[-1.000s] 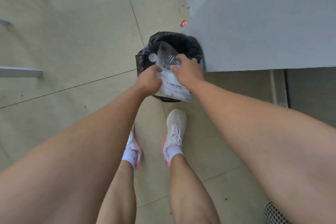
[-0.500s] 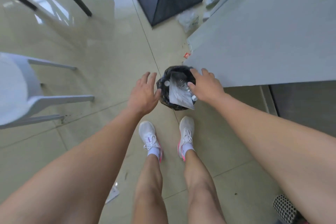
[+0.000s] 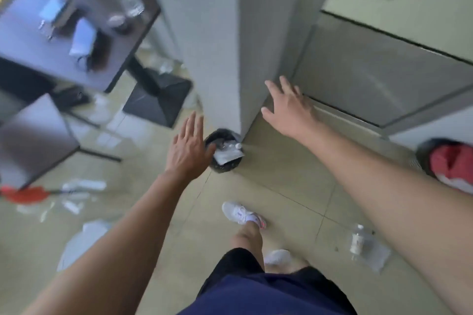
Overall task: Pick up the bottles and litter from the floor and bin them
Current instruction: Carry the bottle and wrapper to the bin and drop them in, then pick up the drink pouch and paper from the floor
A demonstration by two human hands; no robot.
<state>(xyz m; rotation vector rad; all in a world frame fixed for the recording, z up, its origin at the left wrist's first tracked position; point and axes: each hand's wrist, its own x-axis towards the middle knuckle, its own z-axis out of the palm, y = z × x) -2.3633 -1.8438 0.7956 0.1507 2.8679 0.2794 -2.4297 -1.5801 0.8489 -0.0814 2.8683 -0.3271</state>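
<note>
A: What has changed in the last second?

B: A second ago both hands were pressing a clear bag down into the bin point(image 3: 222, 152). Now both have let go and lifted away. The bag point(image 3: 228, 155) sits in the bin's mouth with a bottle cap point(image 3: 238, 146) showing beside it, part of it still sticking up above the rim.

A: So that load counts as binned?

B: I judge so, though loosely; it may want a push later.

A: And the grip now?

B: The left hand point(image 3: 188, 149) is spread flat, fingers apart, holding nothing; it hovers just left of the bin, its edge overlapping the rim in view. The right hand point(image 3: 288, 107) is also splayed and empty, up and to the right of the bin, in front of the base of the grey pillar point(image 3: 217, 46); I cannot tell whether it touches it.

A: What is left to collect?

B: Plenty. A bottle point(image 3: 357, 239) lies on a clear wrapper point(image 3: 376, 256) on the floor, below the right forearm and well apart from that hand. Far left of the left hand, bottles point(image 3: 84, 185) and scraps lie blurred near a red thing point(image 3: 24, 193), with white litter point(image 3: 82, 243) under the left forearm
</note>
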